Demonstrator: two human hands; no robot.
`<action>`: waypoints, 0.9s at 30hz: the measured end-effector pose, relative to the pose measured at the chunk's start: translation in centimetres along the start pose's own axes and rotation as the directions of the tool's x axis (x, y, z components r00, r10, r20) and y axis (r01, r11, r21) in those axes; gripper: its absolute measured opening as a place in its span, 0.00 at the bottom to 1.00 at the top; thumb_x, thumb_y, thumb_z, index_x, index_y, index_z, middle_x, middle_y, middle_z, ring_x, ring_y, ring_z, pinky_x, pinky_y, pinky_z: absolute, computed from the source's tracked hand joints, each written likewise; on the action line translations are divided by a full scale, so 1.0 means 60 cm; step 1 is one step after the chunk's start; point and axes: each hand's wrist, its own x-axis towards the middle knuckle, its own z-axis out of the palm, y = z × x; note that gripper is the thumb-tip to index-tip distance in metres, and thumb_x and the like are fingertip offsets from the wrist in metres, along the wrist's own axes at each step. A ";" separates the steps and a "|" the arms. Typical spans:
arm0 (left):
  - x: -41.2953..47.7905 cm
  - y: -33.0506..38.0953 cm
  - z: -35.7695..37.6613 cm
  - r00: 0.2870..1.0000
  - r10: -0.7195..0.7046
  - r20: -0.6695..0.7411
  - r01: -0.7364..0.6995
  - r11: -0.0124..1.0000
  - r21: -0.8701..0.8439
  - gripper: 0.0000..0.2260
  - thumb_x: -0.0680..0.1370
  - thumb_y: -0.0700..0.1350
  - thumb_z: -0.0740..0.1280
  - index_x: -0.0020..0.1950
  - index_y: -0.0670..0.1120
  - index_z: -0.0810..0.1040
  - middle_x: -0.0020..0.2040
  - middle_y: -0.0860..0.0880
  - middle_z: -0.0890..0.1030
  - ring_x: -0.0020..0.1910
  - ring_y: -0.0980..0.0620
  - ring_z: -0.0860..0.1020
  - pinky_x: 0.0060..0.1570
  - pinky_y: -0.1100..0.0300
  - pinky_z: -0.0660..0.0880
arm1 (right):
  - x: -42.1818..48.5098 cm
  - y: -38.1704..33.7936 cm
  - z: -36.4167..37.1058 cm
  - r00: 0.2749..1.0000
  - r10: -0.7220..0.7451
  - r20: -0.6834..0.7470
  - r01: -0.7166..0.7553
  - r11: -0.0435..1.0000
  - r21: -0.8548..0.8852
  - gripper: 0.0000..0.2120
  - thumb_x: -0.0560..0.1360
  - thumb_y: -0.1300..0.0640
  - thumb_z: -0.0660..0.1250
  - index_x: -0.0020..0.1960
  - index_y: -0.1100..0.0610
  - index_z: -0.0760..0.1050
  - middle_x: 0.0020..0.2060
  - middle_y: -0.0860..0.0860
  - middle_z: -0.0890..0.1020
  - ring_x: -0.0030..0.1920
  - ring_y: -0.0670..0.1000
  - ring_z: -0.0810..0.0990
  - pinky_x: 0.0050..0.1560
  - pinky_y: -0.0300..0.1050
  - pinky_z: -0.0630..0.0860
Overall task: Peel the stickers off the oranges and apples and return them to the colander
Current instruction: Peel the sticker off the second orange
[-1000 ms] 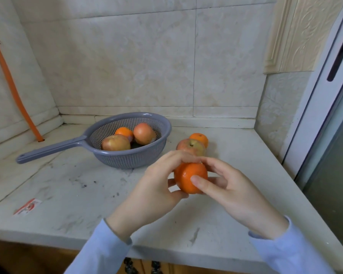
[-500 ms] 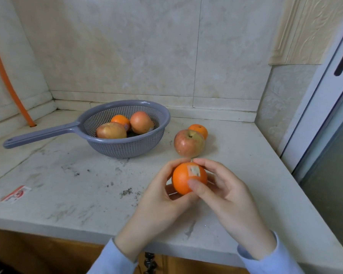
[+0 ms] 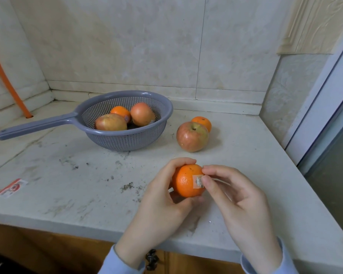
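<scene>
Clock convention: 12 = back wall, 6 = counter's front edge.

**Position.** The held orange (image 3: pixel 183 180) is off the counter (image 3: pixel 87 184), near the front edge, at about 5 o'clock from the colander (image 3: pixel 127 141) and well apart from it.

**Hands.** The left hand (image 3: pixel 158 204) cups the fruit from its 9 o'clock side, fingers curled round it. The right hand (image 3: pixel 238 198) comes in from 3 o'clock, with thumb and forefinger pinched together on the right edge of the sticker (image 3: pixel 196 181). Its other fingers are loosely curled.

**Progress.** The sticker is mostly flat on the peel, so I judge the peel is only starting. The colander holds two apples (image 3: pixel 110 122) and one small orange (image 3: pixel 120 111); I cannot tell whether they carry stickers. A loose apple (image 3: pixel 192 136) sits at 3 o'clock from the colander, with a loose orange (image 3: pixel 202 122) touching or just behind it at its 1 o'clock. No sticker shows on either from here. Judged remaining:
- finish this peel
- check those two
- return all three to the colander

**Orientation.** The held fruit is near-round, so it has no clear long axis. A speckled patch faces up toward 12. The sticker faces the person, turned slightly toward 3. Its longer side appears to run 12 to 6, though the thumb covers part of it. The colander's handle (image 3: pixel 34 126) points to about 9.

**Other.** A red-and-white scrap (image 3: pixel 12 187) lies at 8 o'clock from the colander.
</scene>
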 end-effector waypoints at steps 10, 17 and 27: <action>-0.003 -0.003 0.000 1.000 0.027 -0.001 -0.027 0.999 0.026 0.26 0.68 0.35 0.77 0.58 0.58 0.76 0.56 0.55 0.79 0.56 0.53 0.80 0.47 0.61 0.81 | -0.005 0.004 -0.003 0.986 -0.158 -0.050 0.151 0.981 -0.124 0.05 0.71 0.51 0.70 0.45 0.48 0.83 0.46 0.42 0.85 0.51 0.46 0.84 0.54 0.33 0.75; -0.003 0.001 0.000 0.999 0.038 0.000 -0.038 0.999 0.040 0.26 0.68 0.35 0.77 0.57 0.60 0.76 0.55 0.56 0.80 0.55 0.55 0.80 0.46 0.63 0.81 | -0.007 0.005 -0.005 0.987 -0.150 -0.060 0.142 0.982 -0.124 0.04 0.70 0.52 0.70 0.44 0.49 0.83 0.44 0.44 0.85 0.50 0.48 0.84 0.57 0.43 0.77; -0.006 0.003 0.000 0.998 0.066 0.025 -0.066 0.998 0.011 0.26 0.68 0.32 0.76 0.59 0.55 0.77 0.56 0.56 0.80 0.56 0.53 0.80 0.46 0.62 0.81 | -0.011 -0.024 -0.008 0.997 0.066 -0.046 -0.069 0.995 -0.075 0.05 0.67 0.52 0.77 0.41 0.47 0.82 0.45 0.41 0.84 0.51 0.41 0.82 0.59 0.49 0.76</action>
